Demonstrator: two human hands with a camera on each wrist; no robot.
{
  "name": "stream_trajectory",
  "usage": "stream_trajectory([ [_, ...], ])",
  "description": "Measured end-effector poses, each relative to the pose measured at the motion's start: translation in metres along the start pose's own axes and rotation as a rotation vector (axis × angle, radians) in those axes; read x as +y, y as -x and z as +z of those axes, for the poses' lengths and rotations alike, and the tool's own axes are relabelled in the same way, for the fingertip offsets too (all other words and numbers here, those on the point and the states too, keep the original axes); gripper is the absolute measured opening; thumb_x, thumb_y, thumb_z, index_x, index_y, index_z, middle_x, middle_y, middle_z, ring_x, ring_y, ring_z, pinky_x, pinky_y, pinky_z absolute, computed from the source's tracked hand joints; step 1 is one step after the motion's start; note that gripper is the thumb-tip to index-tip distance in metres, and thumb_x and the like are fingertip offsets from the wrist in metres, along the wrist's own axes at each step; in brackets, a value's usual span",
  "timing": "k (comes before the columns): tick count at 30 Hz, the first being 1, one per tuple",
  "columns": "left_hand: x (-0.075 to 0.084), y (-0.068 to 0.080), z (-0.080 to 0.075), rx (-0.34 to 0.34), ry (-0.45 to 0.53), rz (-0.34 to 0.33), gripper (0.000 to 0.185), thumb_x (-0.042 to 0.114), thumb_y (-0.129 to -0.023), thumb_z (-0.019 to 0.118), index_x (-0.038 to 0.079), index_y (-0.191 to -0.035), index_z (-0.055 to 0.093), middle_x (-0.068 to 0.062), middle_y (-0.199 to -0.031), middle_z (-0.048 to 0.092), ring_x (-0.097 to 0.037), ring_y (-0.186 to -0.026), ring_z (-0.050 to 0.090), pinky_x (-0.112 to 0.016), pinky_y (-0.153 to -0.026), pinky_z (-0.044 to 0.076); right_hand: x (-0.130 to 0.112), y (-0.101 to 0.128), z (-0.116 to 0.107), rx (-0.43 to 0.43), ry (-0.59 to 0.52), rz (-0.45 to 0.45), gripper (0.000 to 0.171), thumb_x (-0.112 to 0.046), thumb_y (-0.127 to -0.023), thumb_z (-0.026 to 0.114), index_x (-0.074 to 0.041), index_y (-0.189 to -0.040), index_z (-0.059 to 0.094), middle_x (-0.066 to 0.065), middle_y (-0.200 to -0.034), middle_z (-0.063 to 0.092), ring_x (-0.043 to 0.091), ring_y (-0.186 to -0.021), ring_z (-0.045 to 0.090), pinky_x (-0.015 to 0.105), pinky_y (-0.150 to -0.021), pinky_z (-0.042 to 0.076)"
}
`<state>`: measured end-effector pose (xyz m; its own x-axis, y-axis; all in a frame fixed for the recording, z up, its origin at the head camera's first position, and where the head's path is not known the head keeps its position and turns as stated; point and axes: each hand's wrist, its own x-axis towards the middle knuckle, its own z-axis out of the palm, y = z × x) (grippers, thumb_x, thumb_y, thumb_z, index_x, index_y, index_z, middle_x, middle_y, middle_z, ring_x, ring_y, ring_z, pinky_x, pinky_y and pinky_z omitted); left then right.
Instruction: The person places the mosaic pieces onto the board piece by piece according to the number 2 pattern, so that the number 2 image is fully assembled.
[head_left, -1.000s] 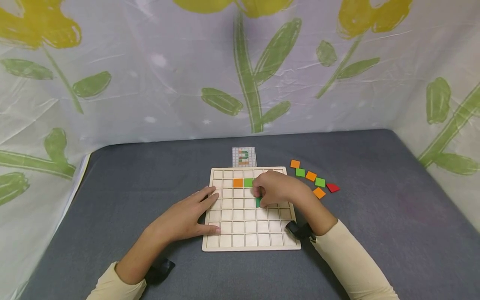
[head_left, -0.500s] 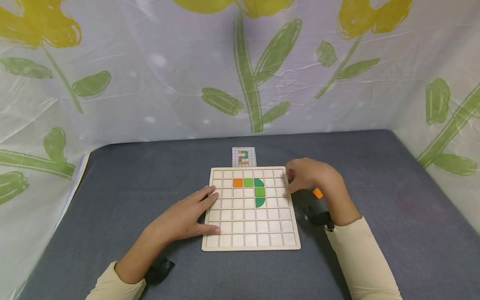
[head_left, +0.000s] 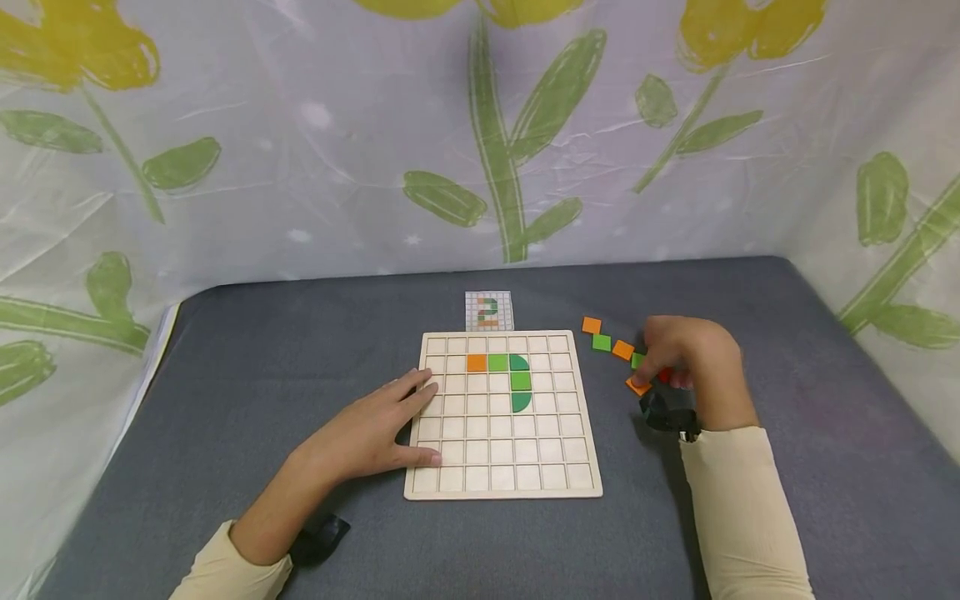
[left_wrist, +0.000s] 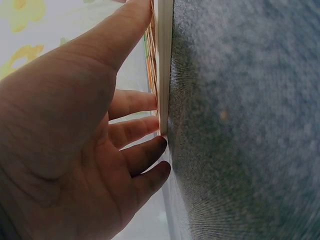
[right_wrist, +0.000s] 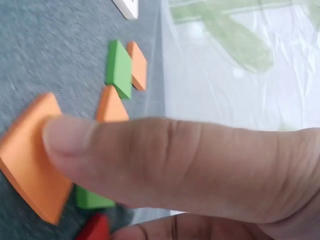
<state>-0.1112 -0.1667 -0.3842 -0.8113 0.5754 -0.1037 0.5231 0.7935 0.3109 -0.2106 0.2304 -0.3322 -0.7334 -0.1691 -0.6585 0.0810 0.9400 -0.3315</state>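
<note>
My hands are well apart. My left hand (head_left: 367, 437), left of centre in the head view, rests with fingers spread and thumb out along the left edge of the board (head_left: 465, 454), gripping nothing. My right hand (head_left: 690, 346) is bent down over the loose pieces right of centre. In the right wrist view its thumb lies across the near orange tile (right_wrist: 30, 155) at the left of the frame, while the red piece (right_wrist: 94, 230) shows at the bottom, by the curled fingers; I can't tell whether I pinch either one.

The board sits in the lower middle of the head frame. In its upper part are an orange square (head_left: 477, 362), a green square (head_left: 498, 362) and a dark green rounded piece (head_left: 518, 363) in a row; below the last come another green square (head_left: 521, 381) and a second rounded piece (head_left: 521, 402).

To the board's upper right, a middle orange tile (head_left: 622, 350), a green tile (head_left: 602, 342) and a far orange tile (head_left: 592, 325) run up and left from my right hand. A card (head_left: 489, 312) with a coloured 2 lies at the board's top edge. Dark grey cloth (head_left: 300, 333) spreads beneath; a flowered curtain (head_left: 315, 183) fills the upper frame.
</note>
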Motion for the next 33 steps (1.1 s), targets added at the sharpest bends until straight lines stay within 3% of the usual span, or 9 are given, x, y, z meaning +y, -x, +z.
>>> stream_trajectory([
  [4,0.001,-0.001,0.001,-0.006,-0.004,-0.007,0.092,0.069,-0.073,0.053,0.014,-0.143,0.029,-0.005,-0.147,0.019,-0.021,-0.132,0.020,-0.042,-0.098,0.031,-0.001,-0.003,0.002,0.006,-0.011,-0.061,0.028,-0.017,-0.075,0.073,-0.006,-0.069,0.048,0.007,-0.061,0.051,0.017,-0.051,0.047,0.027,-0.048,0.043],
  [7,0.001,-0.001,0.001,-0.004,-0.007,-0.009,0.092,0.069,-0.073,0.053,0.014,-0.143,0.029,-0.006,-0.147,0.019,-0.021,-0.132,0.020,-0.042,-0.098,0.031,0.000,-0.004,0.001,0.041,-0.039,-0.086,0.026,-0.011,-0.076,0.071,0.000,-0.086,0.049,0.011,-0.071,0.055,0.022,-0.058,0.053,0.032,-0.055,0.047],
  [9,0.001,-0.001,0.001,0.003,-0.011,-0.004,0.092,0.069,-0.073,0.053,0.013,-0.143,0.029,-0.006,-0.147,0.020,-0.022,-0.132,0.021,-0.042,-0.098,0.031,0.000,-0.006,0.000,0.062,-0.055,-0.092,0.034,-0.008,-0.076,0.071,0.004,-0.098,0.048,0.013,-0.079,0.056,0.024,-0.063,0.055,0.034,-0.060,0.048],
  [15,0.000,-0.001,0.001,0.021,-0.020,0.014,0.091,0.068,-0.074,0.053,0.012,-0.142,0.030,-0.006,-0.147,0.020,-0.023,-0.132,0.022,-0.042,-0.098,0.030,0.001,-0.012,0.001,0.081,-0.056,-0.089,0.036,-0.004,-0.076,0.069,0.003,-0.104,0.049,0.014,-0.086,0.055,0.025,-0.067,0.056,0.034,-0.061,0.049],
  [20,0.000,-0.001,0.001,0.018,-0.015,0.015,0.091,0.068,-0.074,0.053,0.012,-0.142,0.030,-0.006,-0.147,0.020,-0.022,-0.132,0.021,-0.042,-0.098,0.031,0.003,-0.013,0.001,0.080,-0.051,-0.102,0.032,-0.005,-0.077,0.067,0.001,-0.104,0.050,0.013,-0.084,0.054,0.024,-0.065,0.054,0.034,-0.060,0.047],
  [27,0.001,0.000,-0.001,-0.003,-0.009,0.002,0.093,0.070,-0.074,0.052,0.013,-0.143,0.028,-0.006,-0.148,0.018,-0.021,-0.132,0.020,-0.041,-0.097,0.032,0.002,-0.014,0.000,0.149,0.005,-0.168,0.030,-0.020,-0.080,0.068,-0.002,-0.099,0.055,0.009,-0.079,0.052,0.021,-0.064,0.049,0.033,-0.056,0.042],
  [33,0.001,0.000,-0.001,-0.007,0.004,0.001,0.092,0.069,-0.074,0.052,0.014,-0.143,0.028,-0.005,-0.148,0.018,-0.021,-0.132,0.020,-0.042,-0.097,0.032,-0.004,-0.018,0.002,0.193,0.068,-0.214,0.017,-0.016,-0.078,0.069,-0.005,-0.078,0.056,0.005,-0.073,0.048,0.018,-0.058,0.044,0.030,-0.052,0.035],
])
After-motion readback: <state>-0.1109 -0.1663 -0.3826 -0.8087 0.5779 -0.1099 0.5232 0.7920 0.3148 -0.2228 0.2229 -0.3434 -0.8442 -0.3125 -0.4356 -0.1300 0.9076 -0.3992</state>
